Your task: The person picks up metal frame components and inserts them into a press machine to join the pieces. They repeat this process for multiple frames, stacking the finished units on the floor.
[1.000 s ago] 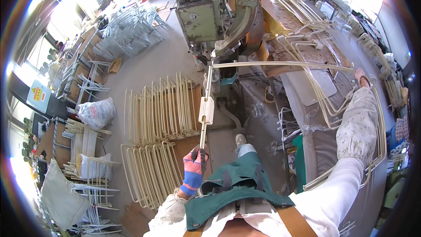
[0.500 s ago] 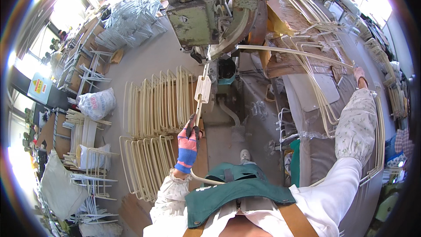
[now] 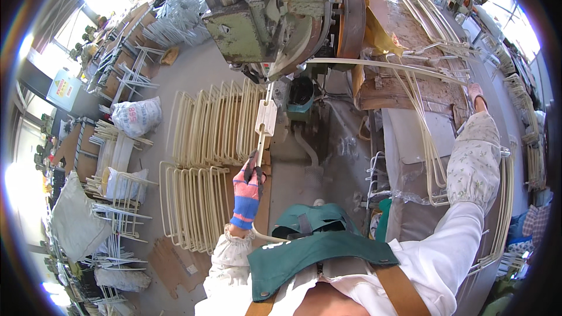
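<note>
My left hand [image 3: 247, 184], in a pink and blue glove with dark fingertips, is closed around a cream metal rod. Just beyond the fingers, a cream slotted bracket plate [image 3: 266, 118] sits on that rod. The rod's far end meets the working head of a green press machine [image 3: 246, 38]. From the machine a cream bent tube frame [image 3: 386, 65] stretches to the right, and my right hand [image 3: 476, 93] is closed at its far right corner, arm reaching out. The fingers of the right hand are small and partly hidden. A cream rod also curves past my apron below the left hand.
Rows of cream bent frames [image 3: 196, 199] stand on the floor to the left. On the right, more cream frames [image 3: 430, 158] lean over a covered bench [image 3: 413, 222]. A foot pedal [image 3: 313, 178] is below the machine. White sacks [image 3: 136, 116] and metal racks line the far left.
The view has shifted slightly, with the machine moving left in the picture. Both hands keep their holds. The shoe near the pedal is now mostly hidden by my green apron.
</note>
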Demonstrator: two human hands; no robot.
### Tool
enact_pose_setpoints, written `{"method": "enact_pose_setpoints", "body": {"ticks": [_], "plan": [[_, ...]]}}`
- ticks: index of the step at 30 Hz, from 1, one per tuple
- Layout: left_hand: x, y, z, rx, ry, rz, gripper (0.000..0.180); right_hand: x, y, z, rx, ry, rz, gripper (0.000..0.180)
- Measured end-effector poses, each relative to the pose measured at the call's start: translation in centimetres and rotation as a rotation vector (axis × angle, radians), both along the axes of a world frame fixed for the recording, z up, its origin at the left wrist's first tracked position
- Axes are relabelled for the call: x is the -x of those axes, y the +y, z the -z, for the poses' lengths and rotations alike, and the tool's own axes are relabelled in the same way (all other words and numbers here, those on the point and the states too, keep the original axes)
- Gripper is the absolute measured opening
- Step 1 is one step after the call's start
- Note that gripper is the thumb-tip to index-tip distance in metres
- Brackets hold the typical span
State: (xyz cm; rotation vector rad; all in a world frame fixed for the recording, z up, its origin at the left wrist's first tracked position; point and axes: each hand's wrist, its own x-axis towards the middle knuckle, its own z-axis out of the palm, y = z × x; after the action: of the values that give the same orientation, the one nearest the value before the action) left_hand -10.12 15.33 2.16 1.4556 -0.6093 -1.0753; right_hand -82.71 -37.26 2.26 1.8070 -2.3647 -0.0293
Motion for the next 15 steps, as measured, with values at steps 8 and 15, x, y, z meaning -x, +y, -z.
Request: {"method": "enact_pose_setpoints", "body": {"ticks": [8, 15], "plan": [[0.2, -0.7, 0.8, 0.011, -0.094, -0.072, 0.039, -2.0, -4.5, 2.9, -0.004, 0.033, -0.095, 0.046], [-0.3, -0.2, 2.6, 0.018, -0.112, -0.069, 0.040, -0.1, -8.1, 2.6, -0.075, 0.180, -0.138, 0.048]]}}
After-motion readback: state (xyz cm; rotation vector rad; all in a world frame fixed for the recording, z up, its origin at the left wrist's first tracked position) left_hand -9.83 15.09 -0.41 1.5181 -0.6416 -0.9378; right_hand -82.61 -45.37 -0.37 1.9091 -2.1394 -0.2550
